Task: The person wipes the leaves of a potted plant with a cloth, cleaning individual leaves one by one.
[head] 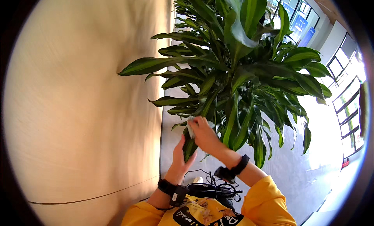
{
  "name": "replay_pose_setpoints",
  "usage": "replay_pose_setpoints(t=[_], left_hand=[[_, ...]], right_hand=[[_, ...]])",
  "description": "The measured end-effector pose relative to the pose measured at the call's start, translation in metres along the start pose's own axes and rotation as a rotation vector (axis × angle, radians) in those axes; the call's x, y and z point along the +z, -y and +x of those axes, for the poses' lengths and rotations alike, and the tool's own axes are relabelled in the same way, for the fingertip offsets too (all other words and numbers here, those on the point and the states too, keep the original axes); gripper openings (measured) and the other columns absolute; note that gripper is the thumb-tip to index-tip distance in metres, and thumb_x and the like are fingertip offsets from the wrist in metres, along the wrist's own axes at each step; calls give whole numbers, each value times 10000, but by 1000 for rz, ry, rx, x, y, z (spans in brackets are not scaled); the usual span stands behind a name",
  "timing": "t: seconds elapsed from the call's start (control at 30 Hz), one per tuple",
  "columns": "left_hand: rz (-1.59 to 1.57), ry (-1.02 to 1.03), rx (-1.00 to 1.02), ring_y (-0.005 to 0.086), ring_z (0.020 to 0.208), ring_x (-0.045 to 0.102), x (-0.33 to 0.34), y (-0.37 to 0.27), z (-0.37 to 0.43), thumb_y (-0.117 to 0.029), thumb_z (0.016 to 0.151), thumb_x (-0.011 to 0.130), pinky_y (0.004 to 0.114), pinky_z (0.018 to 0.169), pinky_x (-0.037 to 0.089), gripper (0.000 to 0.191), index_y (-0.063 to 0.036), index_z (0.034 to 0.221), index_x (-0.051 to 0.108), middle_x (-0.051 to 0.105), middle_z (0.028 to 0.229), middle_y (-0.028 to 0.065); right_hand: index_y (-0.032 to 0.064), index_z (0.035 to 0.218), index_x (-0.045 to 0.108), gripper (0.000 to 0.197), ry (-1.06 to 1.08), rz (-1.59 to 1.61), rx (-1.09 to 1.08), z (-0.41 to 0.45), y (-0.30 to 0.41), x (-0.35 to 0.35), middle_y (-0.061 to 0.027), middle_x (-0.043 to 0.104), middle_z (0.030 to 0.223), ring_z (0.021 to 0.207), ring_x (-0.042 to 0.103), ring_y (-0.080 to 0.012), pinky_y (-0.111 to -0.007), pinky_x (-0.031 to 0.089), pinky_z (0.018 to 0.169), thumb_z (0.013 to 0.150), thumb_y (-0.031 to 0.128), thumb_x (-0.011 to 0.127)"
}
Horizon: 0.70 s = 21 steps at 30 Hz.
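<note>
A large leafy houseplant [230, 77], its long green leaves striped lighter down the middle, fills the upper centre. Near its lower left side, my left hand [178, 160] supports one drooping leaf [190, 147] from beneath, thumb on one edge and fingers on the other. Above it, my right hand [203, 132] grips a pale cloth or wipe [191, 128] and presses it on the upper part of that same leaf. The fingers hide where the leaf joins the plant. Both wrists wear black straps with small boxes.
A beige wall [87, 109] rises close on the left, with leaf tips reaching over it. Grey floor [292, 173] extends to the right, towards bright windows [347, 115]. Black cables [225, 191] hang at my waist. More foliage [190, 10] stands behind.
</note>
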State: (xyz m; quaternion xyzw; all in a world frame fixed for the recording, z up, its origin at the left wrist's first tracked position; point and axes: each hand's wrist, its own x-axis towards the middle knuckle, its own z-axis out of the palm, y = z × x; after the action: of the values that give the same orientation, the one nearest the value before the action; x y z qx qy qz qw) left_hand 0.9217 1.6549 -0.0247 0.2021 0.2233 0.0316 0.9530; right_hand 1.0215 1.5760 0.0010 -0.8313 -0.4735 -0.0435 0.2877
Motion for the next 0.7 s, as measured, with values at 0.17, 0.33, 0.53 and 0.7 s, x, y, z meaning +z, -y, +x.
replay_pose_setpoints(t=[0.17,0.33,0.53,0.7], left_hand=[[-95,87,6,151,867,568,-2,-10,6,-562,885,300,272,756,467,570,-71,1056,533,590,925,50],[-130,303,6,191,1041,524,2,-17,6,-581,884,262,302,883,427,656,-56,1247,413,534,1128,90],[-1,127,66,215,943,569,13,-6,13,-503,902,321,309,843,449,586,-9,1173,481,571,1089,119],[740,388,743,203,1079,497,-2,-2,16,-165,870,429,273,890,408,411,9,1241,397,496,1202,137]], right_hand=[[-5,1052,518,448,78,284,-6,-20,28,-14,-170,456,1040,1000,448,-355,-387,411,848,616,-105,509],[8,1031,520,468,155,454,-65,-29,43,-35,-161,457,1016,983,446,-366,-395,388,847,591,-152,494],[5,1005,507,433,204,542,20,-40,45,-48,-142,468,1001,977,455,-339,-373,392,843,605,-153,462],[-9,1006,497,406,303,641,-4,-42,42,-57,-164,485,961,957,466,-350,-360,403,814,612,-101,462]])
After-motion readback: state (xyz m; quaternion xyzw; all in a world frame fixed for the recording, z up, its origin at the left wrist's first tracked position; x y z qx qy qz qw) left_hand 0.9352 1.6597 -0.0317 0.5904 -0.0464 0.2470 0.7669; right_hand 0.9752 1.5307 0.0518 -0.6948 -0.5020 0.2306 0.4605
